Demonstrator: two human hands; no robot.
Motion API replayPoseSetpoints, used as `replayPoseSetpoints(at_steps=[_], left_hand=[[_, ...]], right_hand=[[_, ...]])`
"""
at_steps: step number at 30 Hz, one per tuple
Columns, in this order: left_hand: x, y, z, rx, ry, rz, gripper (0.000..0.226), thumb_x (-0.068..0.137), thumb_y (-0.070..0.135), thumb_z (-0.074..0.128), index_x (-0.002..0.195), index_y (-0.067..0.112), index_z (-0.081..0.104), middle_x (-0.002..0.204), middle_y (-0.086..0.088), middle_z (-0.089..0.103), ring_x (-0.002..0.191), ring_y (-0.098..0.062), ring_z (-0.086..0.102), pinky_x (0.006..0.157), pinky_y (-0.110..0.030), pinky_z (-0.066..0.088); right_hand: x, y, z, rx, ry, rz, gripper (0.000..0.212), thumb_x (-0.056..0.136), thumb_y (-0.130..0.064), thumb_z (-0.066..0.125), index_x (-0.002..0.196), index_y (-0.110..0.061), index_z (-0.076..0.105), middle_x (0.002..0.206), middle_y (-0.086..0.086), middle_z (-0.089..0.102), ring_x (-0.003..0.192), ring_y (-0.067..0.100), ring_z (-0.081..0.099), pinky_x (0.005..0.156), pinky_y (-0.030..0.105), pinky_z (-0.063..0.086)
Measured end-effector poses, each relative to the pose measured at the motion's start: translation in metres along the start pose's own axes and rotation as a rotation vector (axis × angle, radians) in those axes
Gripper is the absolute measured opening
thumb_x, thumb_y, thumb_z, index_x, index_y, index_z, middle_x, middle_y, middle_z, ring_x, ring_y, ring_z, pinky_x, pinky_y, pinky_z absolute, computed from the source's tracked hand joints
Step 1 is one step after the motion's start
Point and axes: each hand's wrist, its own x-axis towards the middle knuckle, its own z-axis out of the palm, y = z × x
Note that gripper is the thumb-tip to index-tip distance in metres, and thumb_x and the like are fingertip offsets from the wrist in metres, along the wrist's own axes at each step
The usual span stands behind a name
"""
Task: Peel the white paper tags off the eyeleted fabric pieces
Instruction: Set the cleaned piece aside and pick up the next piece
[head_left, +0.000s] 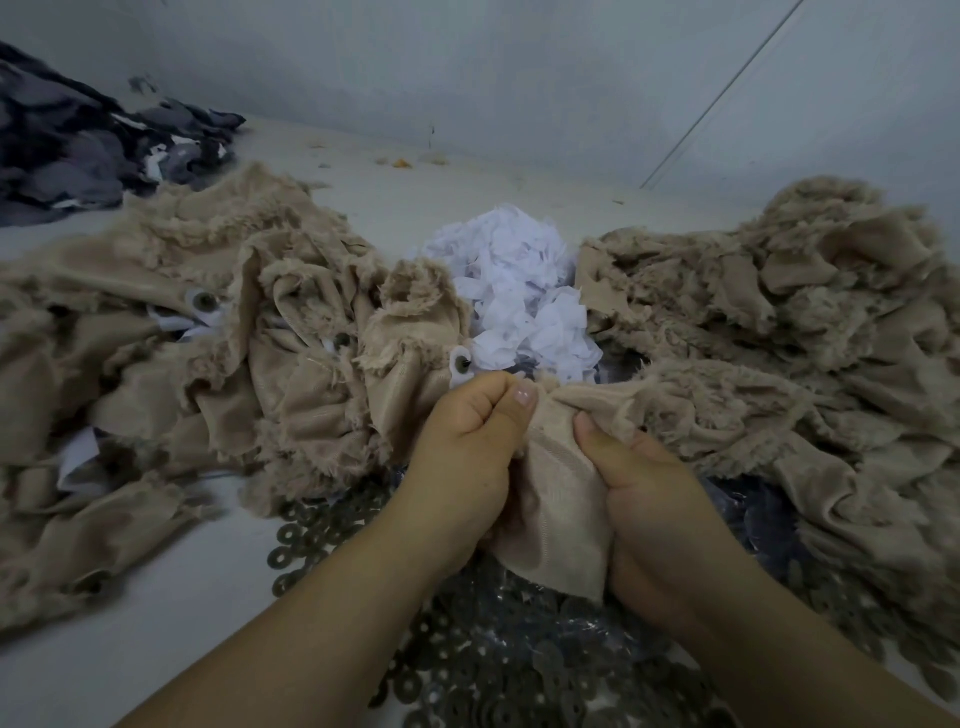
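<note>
At the centre of the frame both hands hold one soft beige fabric piece with frayed edges: the left hand has its fingers curled into a fist with the thumb pressed down on the cloth's upper edge, and the right hand grips the lower right side, thumb lying on top and the other fingers hidden under the fabric. Just above the left thumb a dark metal eyelet ringed by a small white paper tag sits on a neighbouring fold; whether it belongs to the held piece cannot be told. The cloth looks light, limp and fuzzy, so it will likely bunch and slide rather than resist; a pull on the thin paper probably needs the fabric pinned close beside the eyelet, and the tag taken by a loose edge, since it seems apt to tear. A mound of crumpled white paper scraps lies at upper centre, between a heap of beige fabric pieces on the left and another heap on the right. Dark metal rings litter the pale bench below the forearms, and dark grey cloth lies at upper left.
</note>
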Motion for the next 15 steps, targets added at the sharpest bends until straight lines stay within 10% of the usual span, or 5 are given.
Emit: replayPoseSetpoints(at_steps=[8,15], left_hand=[[-0.0019,0.0035,0.0029,-0.005,0.0,-0.014,0.048,0.095,0.035,0.051,0.092,-0.013,0.054,0.088,-0.042,0.053,0.079,-0.032,0.054,0.073,-0.063,0.049],[-0.004,0.003,0.0039,0.179,-0.027,0.132,0.039,0.096,0.035,0.052,0.07,0.005,0.052,0.056,0.005,0.048,0.053,-0.006,0.044,0.049,-0.022,0.039]], right_hand=[[-0.0048,-0.0042,0.0037,-0.027,-0.087,0.006,0.038,0.089,-0.024,0.061,0.121,-0.004,0.068,0.119,0.02,0.071,0.111,0.034,0.069,0.095,0.048,0.056],[-0.0063,-0.0049,0.004,-0.014,-0.118,0.046,0.04,0.088,-0.022,0.064,0.123,-0.004,0.066,0.12,0.022,0.07,0.113,0.036,0.068,0.099,0.055,0.052]])
